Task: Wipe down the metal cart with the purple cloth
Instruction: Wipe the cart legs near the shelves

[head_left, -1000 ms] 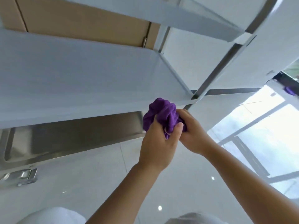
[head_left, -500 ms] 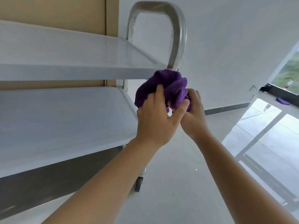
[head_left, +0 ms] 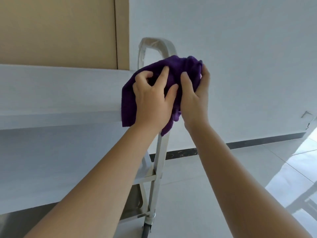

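The metal cart (head_left: 51, 93) fills the left half of the view, with its top shelf at hand height and lower shelves beneath. Its looped handle (head_left: 154, 43) rises at the right end. The purple cloth (head_left: 181, 71) is partly spread out, draped over the top shelf's right corner and the handle post. My left hand (head_left: 152, 98) grips the cloth's left part with curled fingers. My right hand (head_left: 195, 93) holds its bunched right part, thumb on the near side. Part of the cloth hangs below my hands.
A tan door (head_left: 58, 31) stands behind the cart, and a white wall (head_left: 240, 66) with a dark skirting strip (head_left: 240, 145) lies to the right. The tiled floor (head_left: 214, 194) stretches right of the cart. A caster wheel (head_left: 146, 231) shows at the cart's foot.
The view has risen from the lower shelves to the top shelf and handle. The cloth, balled up between both hands before, is now partly opened and lies against the cart's top corner.
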A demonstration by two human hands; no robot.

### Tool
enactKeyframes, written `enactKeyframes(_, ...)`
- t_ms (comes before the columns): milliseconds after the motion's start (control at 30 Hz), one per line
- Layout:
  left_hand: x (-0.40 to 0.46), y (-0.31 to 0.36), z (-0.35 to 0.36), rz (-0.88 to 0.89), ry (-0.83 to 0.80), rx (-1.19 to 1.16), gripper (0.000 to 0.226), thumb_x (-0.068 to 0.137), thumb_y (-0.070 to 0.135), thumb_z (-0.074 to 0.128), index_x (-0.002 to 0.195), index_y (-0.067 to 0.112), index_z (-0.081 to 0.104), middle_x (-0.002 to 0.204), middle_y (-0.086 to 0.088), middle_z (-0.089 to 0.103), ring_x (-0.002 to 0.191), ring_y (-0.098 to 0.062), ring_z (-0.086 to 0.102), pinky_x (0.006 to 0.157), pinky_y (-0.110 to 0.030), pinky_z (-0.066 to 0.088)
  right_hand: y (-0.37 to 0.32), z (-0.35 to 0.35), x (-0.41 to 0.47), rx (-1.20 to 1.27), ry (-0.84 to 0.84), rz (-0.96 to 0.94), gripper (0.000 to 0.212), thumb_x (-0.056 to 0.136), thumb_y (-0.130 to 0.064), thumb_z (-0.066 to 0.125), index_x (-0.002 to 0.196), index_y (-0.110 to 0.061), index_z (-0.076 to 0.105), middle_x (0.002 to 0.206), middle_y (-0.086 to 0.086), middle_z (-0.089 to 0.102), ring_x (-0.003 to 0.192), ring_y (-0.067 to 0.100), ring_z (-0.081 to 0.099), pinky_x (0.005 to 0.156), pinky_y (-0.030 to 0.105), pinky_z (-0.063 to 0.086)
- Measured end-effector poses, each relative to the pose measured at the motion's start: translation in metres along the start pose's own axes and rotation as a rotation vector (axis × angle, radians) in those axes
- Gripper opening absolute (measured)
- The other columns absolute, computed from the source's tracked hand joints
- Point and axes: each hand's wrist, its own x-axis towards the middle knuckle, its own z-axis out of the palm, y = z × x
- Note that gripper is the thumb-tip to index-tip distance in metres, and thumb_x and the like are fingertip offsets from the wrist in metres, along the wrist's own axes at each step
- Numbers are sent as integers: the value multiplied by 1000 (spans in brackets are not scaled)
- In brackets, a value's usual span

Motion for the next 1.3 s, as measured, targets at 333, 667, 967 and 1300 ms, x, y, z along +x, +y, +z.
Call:
enactKeyframes(333,-15,-6,23,124,57,61,49,92,27,40,130,-1,50,97,-19,62,75,-28,63,58,-24,38,28,10,-8,40,10,10,14,98,-16,45,110,-15,53,88,-7,59,78,3,57,75,21,48)
enactKeyframes(667,-39,-30,29,340,94,186,36,96,12,43,129,0,52,120,-19,61,108,-31,60,97,-35,35,57,9,-36,58,79,22,9,99,-14,43,99,-16,52,78,-13,56,70,-2,55,68,14,45)
enactKeyframes(967,-95,-59,43,448,-99,122,36,101,15,22,134,11,36,134,-16,52,130,-26,33,115,-32,13,101,-5,-74,-255,104,107,22,98,-14,43,81,-25,51,76,-1,60,71,15,54,68,30,45)
enactKeyframes(1300,-125,-68,50,180,-199,-276,42,92,17,37,133,21,33,135,6,36,127,-12,36,110,-20,25,115,-18,-90,-248,4,211,23,97,-11,41,82,-26,52,69,-14,59,69,8,55,66,24,45)
